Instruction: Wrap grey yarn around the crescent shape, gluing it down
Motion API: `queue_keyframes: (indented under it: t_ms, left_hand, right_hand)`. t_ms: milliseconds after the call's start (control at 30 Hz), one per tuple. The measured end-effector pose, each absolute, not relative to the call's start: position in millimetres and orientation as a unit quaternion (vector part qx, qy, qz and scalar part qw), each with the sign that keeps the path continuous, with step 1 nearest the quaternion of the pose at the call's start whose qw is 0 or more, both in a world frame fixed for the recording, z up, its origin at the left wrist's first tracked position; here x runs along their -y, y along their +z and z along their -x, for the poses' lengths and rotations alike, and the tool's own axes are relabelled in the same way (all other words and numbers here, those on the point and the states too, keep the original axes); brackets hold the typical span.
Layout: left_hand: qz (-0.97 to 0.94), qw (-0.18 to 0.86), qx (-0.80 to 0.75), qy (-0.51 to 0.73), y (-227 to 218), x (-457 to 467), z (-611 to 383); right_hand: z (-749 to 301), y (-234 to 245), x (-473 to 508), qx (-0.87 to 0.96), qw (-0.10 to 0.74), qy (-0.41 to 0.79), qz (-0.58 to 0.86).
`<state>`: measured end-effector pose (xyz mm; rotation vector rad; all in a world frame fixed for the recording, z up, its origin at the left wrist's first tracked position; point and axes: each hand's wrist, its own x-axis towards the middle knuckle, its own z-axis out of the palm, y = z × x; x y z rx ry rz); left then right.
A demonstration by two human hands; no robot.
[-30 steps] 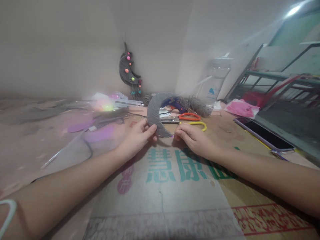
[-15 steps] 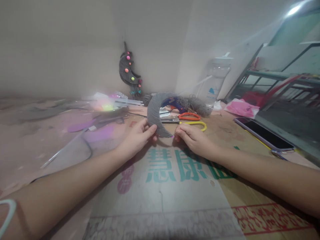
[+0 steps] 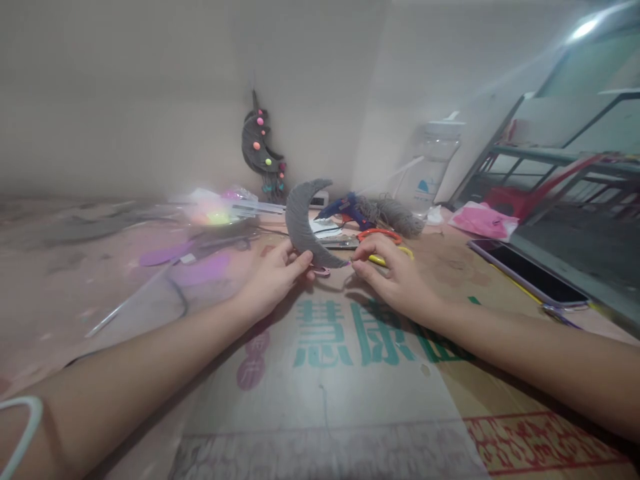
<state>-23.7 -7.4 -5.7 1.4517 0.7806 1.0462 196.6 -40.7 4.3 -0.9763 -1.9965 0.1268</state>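
My left hand (image 3: 287, 267) is closed on a grey yarn-wrapped crescent moon (image 3: 303, 220), thumb on its front near the lower curve. The moon stands tilted above the cardboard, its lower tip pointing right. Just under it, by my left fingertips, shows a small pink looped piece (image 3: 321, 271) I cannot identify. At the lower tip, my right hand (image 3: 387, 270) has thumb and forefinger drawn together. A tiny pink spot (image 3: 349, 263) shows at that tip; what the right fingers pinch is too small to make out. Scissors (image 3: 345, 244) with red and yellow handles lie behind, partly covered.
A blue glue gun (image 3: 345, 208) and grey yarn (image 3: 397, 215) lie behind the scissors. A decorated moon (image 3: 257, 143) hangs on the wall. A clear bottle (image 3: 435, 163), pink packet (image 3: 485, 220) and phone (image 3: 530, 270) are right. Printed cardboard (image 3: 325, 400) lies beneath my arms.
The crescent has turned and shifted slightly left, uncovering the glue gun and the pink looped piece. My right fingers have lifted and loosened from a fist-like curl beside the lower tip.
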Motion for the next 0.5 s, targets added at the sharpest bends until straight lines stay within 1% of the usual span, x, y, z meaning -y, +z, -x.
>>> queue_keyframes:
  t_ms: [233, 400, 500]
  left_hand:
    - [-0.618, 0.569, -0.322, 0.436, -6, 9, 20]
    - [-0.622, 0.57, -0.325, 0.427, -4, 11, 17]
    - [-0.629, 0.573, -0.321, 0.416, -3, 10, 17]
  right_hand:
    - [-197, 1, 41, 0.821, 0.427, 0.061, 0.374]
    - [-198, -4, 43, 0.834, 0.426, 0.029, 0.35]
    - [-196, -6, 42, 0.851, 0.41, 0.001, 0.329]
